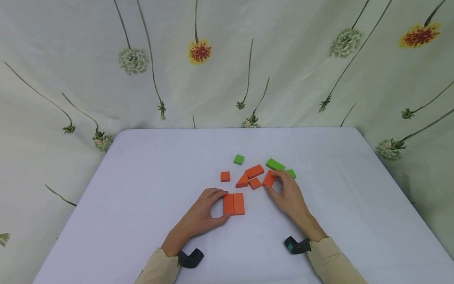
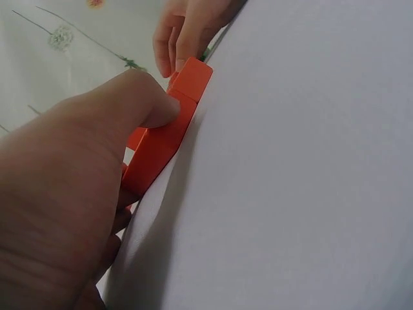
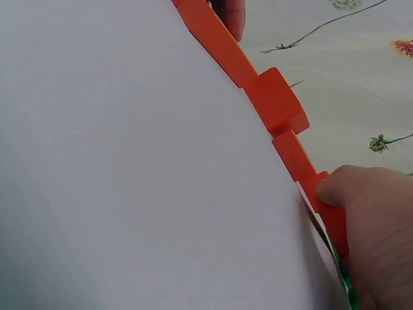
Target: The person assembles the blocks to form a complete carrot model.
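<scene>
Your left hand [image 1: 203,213] grips left orange block [image 1: 228,204], flush against second orange block [image 1: 239,204], on white table [image 1: 142,209]. Your right hand [image 1: 289,197] pinches third orange block [image 1: 268,179], near long green block [image 1: 274,164].

The bare left hand [image 2: 64,174] grips an orange rectangular block [image 2: 161,139], thumb against its side; a second orange block [image 2: 192,79] touches it. Beyond shows the right hand [image 2: 193,29]. White bench [image 2: 297,168], pale flower-printed fabric [image 2: 39,77] behind.

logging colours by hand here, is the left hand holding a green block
No, the left hand grips an orange block at its two ends, beside a second orange block.
</scene>
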A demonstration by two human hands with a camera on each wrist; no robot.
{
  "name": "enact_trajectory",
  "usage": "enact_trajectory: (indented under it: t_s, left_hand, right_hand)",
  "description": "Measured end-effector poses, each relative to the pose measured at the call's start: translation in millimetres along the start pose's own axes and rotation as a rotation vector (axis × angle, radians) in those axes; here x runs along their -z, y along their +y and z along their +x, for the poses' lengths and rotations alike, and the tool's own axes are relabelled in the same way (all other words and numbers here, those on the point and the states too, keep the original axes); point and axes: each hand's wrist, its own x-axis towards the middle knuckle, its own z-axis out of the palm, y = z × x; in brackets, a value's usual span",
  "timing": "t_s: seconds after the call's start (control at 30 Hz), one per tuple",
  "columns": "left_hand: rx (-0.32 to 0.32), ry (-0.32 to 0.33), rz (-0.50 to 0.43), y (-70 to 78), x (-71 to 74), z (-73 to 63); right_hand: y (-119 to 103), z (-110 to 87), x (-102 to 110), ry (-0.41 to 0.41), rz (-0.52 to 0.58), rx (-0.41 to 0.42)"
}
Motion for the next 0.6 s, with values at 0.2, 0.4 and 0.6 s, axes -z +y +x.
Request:
enact_trajectory:
  t_s: [0.2, 0.4, 0.6]
  left_hand:
    - [-0.003, 0.004, -0.001, -0.3, 0.1, -0.9]
    - [-0.002, 0.0, -0.002, -0.7, 0.0, -1.6]
    - [0.014, -0.007, 0.004, -1.9, -0.7, -1.2]
  right_hand:
    - [-1.7, -1.1, 1.2, 0.001, 0.024, 0.016]
    - [-2.3, -2.1, 3.2, -0.016, 0.048, 0.059]
    - [-2.8, -3.4, 2.8, -0.058, 0.079, 0.08]
